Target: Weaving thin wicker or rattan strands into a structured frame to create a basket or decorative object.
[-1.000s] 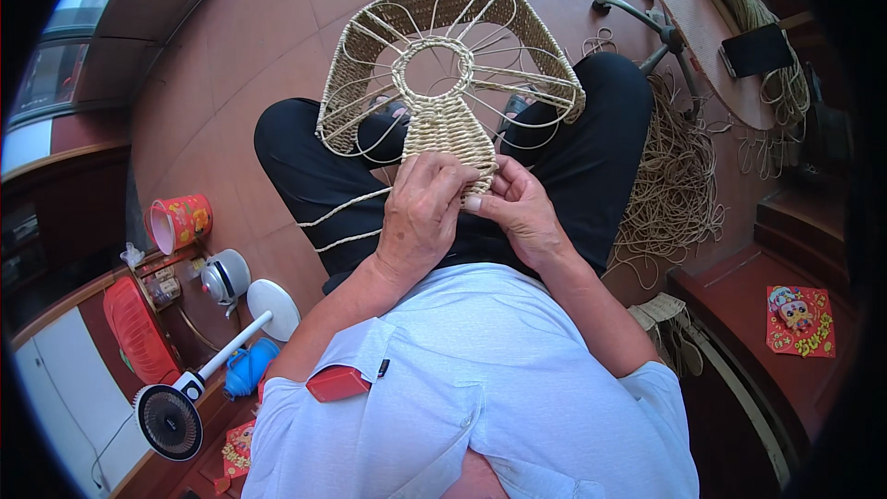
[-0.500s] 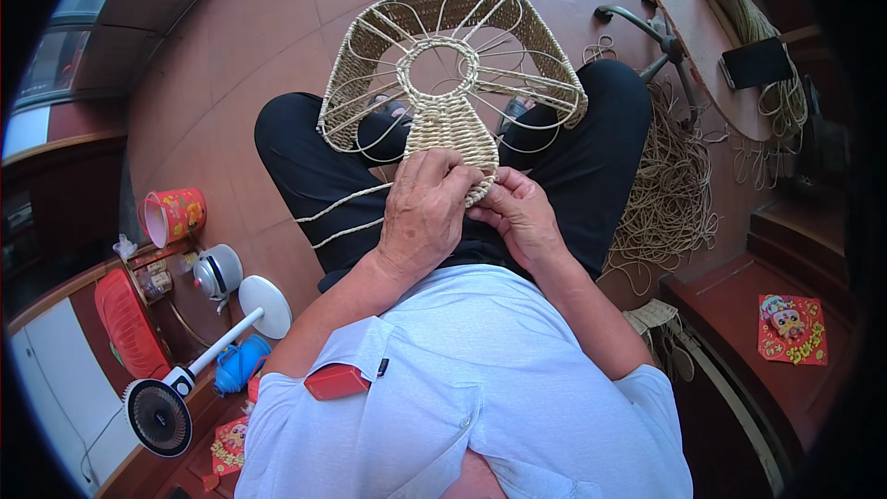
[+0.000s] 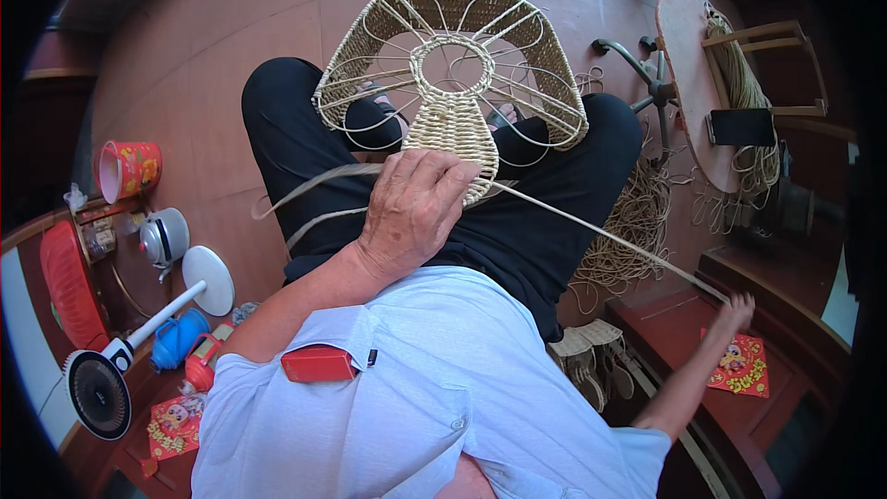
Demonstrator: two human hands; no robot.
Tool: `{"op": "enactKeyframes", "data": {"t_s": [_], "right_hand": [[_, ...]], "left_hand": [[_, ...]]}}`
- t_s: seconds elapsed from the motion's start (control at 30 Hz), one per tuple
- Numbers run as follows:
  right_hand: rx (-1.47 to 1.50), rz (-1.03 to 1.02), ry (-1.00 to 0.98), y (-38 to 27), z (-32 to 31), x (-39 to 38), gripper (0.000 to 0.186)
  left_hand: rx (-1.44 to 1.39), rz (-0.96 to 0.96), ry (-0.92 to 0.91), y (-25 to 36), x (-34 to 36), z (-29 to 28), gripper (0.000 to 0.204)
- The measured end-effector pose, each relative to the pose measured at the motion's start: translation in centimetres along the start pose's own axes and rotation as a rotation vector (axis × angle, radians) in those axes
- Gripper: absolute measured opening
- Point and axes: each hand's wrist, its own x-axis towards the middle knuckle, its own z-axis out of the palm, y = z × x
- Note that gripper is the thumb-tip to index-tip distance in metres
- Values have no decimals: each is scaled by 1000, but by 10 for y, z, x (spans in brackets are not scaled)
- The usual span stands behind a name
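Between the knees sits the basket (image 3: 450,120), its frame spread upward and outward, the woven panel pointing back at the wearer. Left hand (image 3: 416,211) lies right across that panel's lower left part, grip closed on the weave; it covers a good share of the work, and what the fingers pinch underneath can't be made out. Now look right: a pale strand (image 3: 601,233) runs out straight from the panel's lower right edge, all the way to the right hand (image 3: 736,312), held well out to the side. That grip is closed around the strand's far part, though the fingers are small and blurred. Below the hand lies a red card (image 3: 747,368), partly covered by the forearm. Over at left, two loose lengths (image 3: 325,218) come out beside the left hand, the upper one smeared. Behind the frame, the feet (image 3: 394,117) show only in part. The right thigh hides part of a heap of cord (image 3: 614,268).
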Motion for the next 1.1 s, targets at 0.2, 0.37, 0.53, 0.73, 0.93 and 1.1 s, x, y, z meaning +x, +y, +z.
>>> {"op": "enactKeyframes", "data": {"t_s": [0.2, 0.37, 0.53, 0.73, 0.93, 1.1], "right_hand": [[-784, -472, -106, -30, 88, -103, 35], [-749, -339, -1204, 63, 245, -357, 41], [-523, 84, -1259, 113, 286, -399, 41], [-993, -832, -602, 48, 148, -167, 27], [-1270, -630, 112, -63, 47, -41, 38], [-1094, -868, -927, 31, 208, -277, 27]], "left_hand": [[-7, -28, 14, 0, -2, 3, 50], [32, -18, 22, 4, 0, 0, 55], [6, -81, 7, 7, 1, -1, 57], [-24, -126, 17, 2, -3, -1, 56], [-17, -106, 49, -2, -3, -1, 56], [-34, -104, 6, 2, 2, -6, 56]]}}
